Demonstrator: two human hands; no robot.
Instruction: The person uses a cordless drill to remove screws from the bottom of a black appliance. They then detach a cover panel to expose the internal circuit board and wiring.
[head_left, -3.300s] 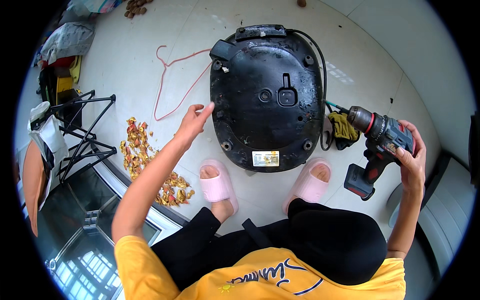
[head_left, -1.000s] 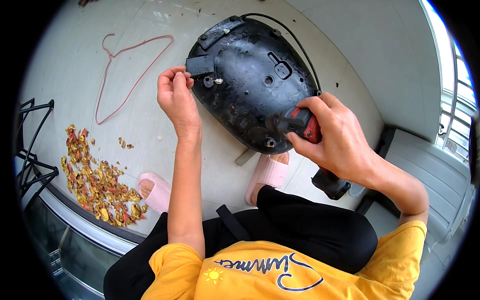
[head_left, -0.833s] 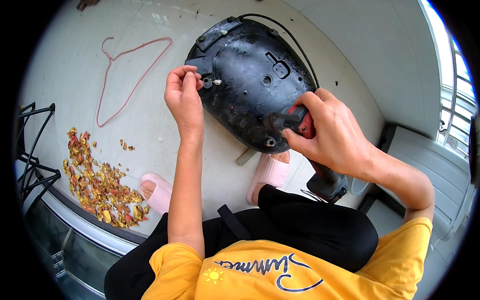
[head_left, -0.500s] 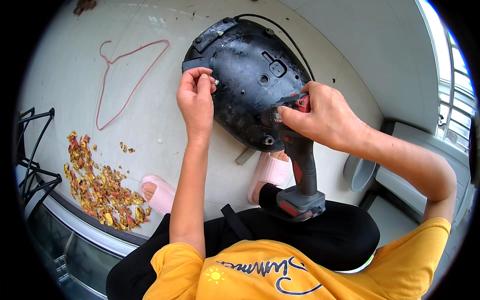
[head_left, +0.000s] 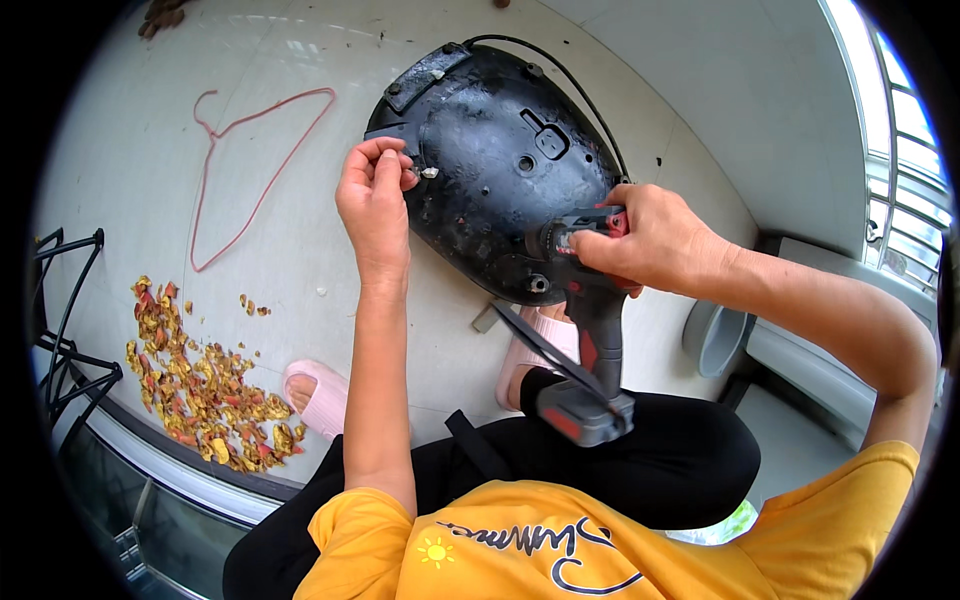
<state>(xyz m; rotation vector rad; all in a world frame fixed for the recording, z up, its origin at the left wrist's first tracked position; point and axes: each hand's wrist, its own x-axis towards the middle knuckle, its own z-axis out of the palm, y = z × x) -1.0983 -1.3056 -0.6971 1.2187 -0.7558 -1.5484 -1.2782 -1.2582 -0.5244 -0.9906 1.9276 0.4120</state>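
Note:
A black, oval, shell-like appliance base (head_left: pixel 470 150) lies on the floor in front of me, with screw holes, a recess and a cable along its far right edge. Gripped in my right hand (head_left: pixel 655 238) is a black and red cordless drill (head_left: pixel 597 325), its head over the near right part of the base. A dark wrist strap hangs by the drill's handle. My left hand (head_left: pixel 376 205) is at the base's left edge, thumb and fingers pinched together; what they hold, if anything, is hidden. A small whitish piece (head_left: pixel 430 172) shows beside those fingertips.
A pink wire hanger (head_left: pixel 210 180) and a heap of dried peel-like pieces (head_left: pixel 200 390) lie on the floor at left. A black metal rack (head_left: pixel 70 330) stands at the far left. My feet wear pink slippers (head_left: pixel 322 398). A grey basin (head_left: pixel 715 338) is at right.
My left hand has shifted slightly left and down, away from the whitish piece. The drill has tilted a little, its battery end swinging left, and its strap has come into view.

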